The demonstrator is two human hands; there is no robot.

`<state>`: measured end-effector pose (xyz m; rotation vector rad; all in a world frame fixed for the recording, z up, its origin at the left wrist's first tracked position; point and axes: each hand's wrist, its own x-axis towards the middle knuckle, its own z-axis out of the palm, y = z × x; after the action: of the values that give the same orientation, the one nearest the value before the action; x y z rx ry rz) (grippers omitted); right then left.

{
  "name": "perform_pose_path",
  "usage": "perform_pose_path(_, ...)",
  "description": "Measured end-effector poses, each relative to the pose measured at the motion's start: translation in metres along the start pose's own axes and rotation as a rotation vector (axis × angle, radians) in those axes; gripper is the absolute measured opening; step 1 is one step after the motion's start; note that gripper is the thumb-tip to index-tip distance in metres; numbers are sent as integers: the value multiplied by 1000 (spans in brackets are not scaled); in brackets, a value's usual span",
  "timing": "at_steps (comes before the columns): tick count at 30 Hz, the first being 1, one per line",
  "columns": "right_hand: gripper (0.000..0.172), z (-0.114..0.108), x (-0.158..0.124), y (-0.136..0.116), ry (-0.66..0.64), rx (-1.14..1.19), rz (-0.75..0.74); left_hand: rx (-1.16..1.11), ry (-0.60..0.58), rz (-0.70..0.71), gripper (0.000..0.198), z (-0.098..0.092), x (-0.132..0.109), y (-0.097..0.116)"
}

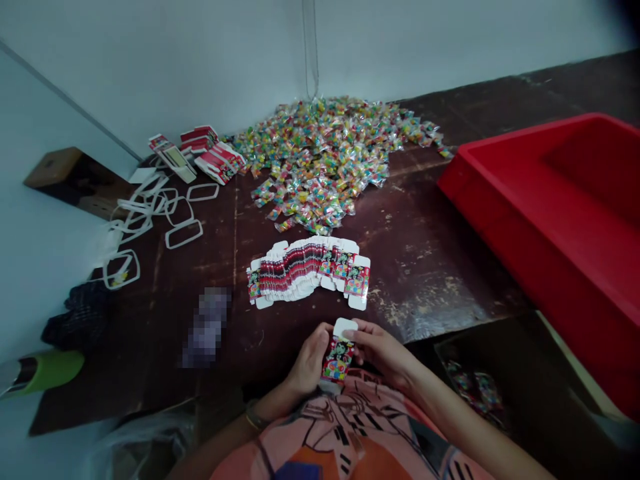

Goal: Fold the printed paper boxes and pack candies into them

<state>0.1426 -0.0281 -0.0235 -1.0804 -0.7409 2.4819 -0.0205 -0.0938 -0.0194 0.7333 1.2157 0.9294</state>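
Close to my body, both hands hold one small printed candy box [339, 359] with a white flap standing up at its top. My left hand [311, 360] grips its left side. The thumb of my right hand [383, 351] presses on the white flap, with the fingers at the right edge. Just beyond lies a fanned row of flat candy boxes [295, 270], overlapping one another on the dark table. Behind that row spreads a large heap of small clear packets of colourful candy [325, 153].
A red tray [500, 200] stands at the right. White strap loops [184, 233], stacks of printed boxes [220, 162] and a brown box [75, 180] sit at the left. A green cylinder [55, 371] is at the near left. Below the table's right edge, an open carton holds packets [480, 390].
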Motion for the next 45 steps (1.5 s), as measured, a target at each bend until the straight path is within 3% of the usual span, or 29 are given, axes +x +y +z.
perform_pose_path(2, 30, -1, 0, 0, -24, 17, 27, -81, 16, -85, 39, -1, 1, 4)
perform_pose_path(5, 31, 1, 0, -11, -62, -125, 10, -309, -72, -271, 26, -1, 3, 13)
perform_pose_path(9, 29, 13, -2, -24, -26, -466, -245, -573, -133, -413, 30, 4, 4, 23)
perform_pose_path(12, 38, 20, -2, -24, -2, -636, -398, -638, -79, -405, 29, 6, 3, 19)
perform_pose_path(15, 26, 19, 2, -19, 4, -623, -342, -664, -81, -413, 37, 5, -1, 8)
perform_pose_path(19, 24, 12, 4, -18, 33, -635, -340, -655, -134, -358, 48, 0, -9, -4)
perform_pose_path(23, 23, 13, -13, -19, -128, -897, -537, -632, -34, -318, 49, -3, -16, -10)
perform_pose_path(26, 29, 14, -21, -26, -256, -1021, -574, -549, -23, -263, 50, -5, -17, -8)
perform_pose_path(29, 25, 2, 4, -58, -392, -1130, -586, -298, -55, -170, 42, -13, -14, 6)
perform_pose_path(31, 24, -14, 42, -98, -233, -1280, -692, -125, -60, -124, 34, -22, -13, 22)
perform_pose_path(34, 27, -41, 109, -169, 393, -1550, -878, 124, -101, -96, 33, -43, -19, 49)
perform_pose_path(37, 32, -59, 157, -214, 501, -1623, -918, 427, -127, -175, 44, -68, -29, 67)
perform_pose_path(40, 35, -72, 174, -215, 525, -1619, -956, 489, -143, -226, 37, -85, -34, 70)
perform_pose_path(42, 37, -82, 169, -201, 595, -1586, -982, 311, -88, -150, 38, -89, -31, 65)
perform_pose_path(45, 38, -103, 140, -166, 696, -1509, -1001, -15, 71, -78, 48, -78, -21, 53)
